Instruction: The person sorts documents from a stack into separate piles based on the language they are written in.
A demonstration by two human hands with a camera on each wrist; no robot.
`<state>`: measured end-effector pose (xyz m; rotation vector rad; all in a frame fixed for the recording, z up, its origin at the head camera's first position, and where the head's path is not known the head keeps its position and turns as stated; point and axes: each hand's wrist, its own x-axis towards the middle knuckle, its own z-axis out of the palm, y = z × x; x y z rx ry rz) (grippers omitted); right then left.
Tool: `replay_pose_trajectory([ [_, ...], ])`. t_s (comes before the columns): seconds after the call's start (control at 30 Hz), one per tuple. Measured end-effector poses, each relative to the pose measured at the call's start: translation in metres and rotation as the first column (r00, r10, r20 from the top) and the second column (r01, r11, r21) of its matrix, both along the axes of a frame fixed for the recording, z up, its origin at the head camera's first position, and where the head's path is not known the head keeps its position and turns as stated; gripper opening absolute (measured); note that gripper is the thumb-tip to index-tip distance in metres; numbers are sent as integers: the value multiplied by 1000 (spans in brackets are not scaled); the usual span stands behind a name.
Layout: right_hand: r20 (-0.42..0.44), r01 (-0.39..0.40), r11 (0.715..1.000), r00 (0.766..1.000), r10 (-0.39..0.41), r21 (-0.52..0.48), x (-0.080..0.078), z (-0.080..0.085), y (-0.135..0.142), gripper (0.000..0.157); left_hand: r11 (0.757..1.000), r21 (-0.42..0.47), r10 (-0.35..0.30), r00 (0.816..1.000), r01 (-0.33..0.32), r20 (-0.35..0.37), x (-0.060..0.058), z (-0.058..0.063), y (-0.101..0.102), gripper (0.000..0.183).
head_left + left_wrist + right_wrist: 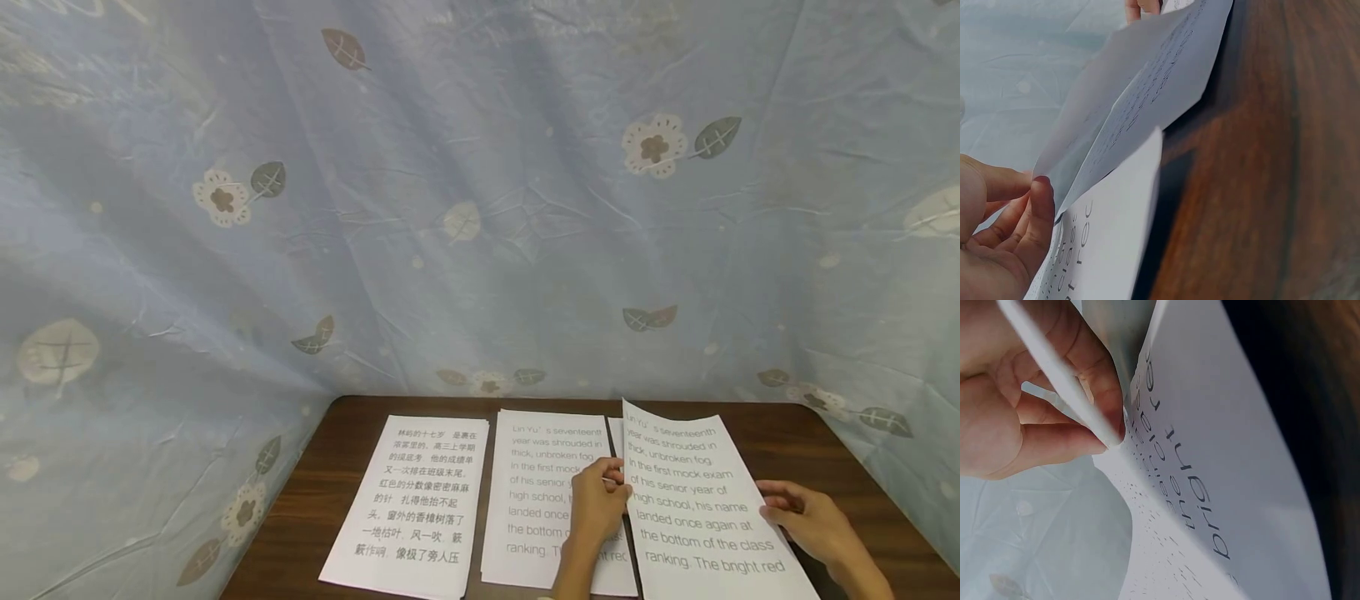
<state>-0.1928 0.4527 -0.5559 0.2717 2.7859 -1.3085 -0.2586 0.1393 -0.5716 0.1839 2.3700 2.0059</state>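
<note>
A printed sheet of paper [697,500] with English text is raised at the right, its top left corner curling upward. My left hand [597,500] pinches its left edge between thumb and fingers; the left wrist view shows that pinch, with more printed paper [1141,125] lying beneath. On the opposite edge, my right hand [813,521] grips the sheet, thumb and fingertips meeting at its margin in the right wrist view. Left of it lies a stack of English pages [525,500], partly covered by my left hand and forearm.
A stack of pages with Chinese characters [420,492] lies at the left of the dark wooden table [315,475]. Part of another white sheet [616,429] shows behind the raised one. A blue patterned cloth [480,250] hangs behind the table and along its sides.
</note>
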Motion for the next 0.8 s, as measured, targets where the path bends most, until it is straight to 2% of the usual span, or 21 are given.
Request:
replay_pose_trajectory([
  [0.3,15,4,1000,1000,-4,2,1,2,0,56,1000,-4,-4,1000,4,-6,2,3,0,33],
  [0.43,30,4,997,1000,-6,80,0,3,2,55,1000,-23,-2,1000,1,-22,2,2,-2,33],
  [0.57,0,32,979,999,-32,203,-1,4,7,52,998,-62,28,999,-31,-46,1,5,-5,32],
  [0.8,-8,42,965,999,-41,260,2,17,8,53,996,-76,37,997,-42,-63,-3,4,-15,31],
])
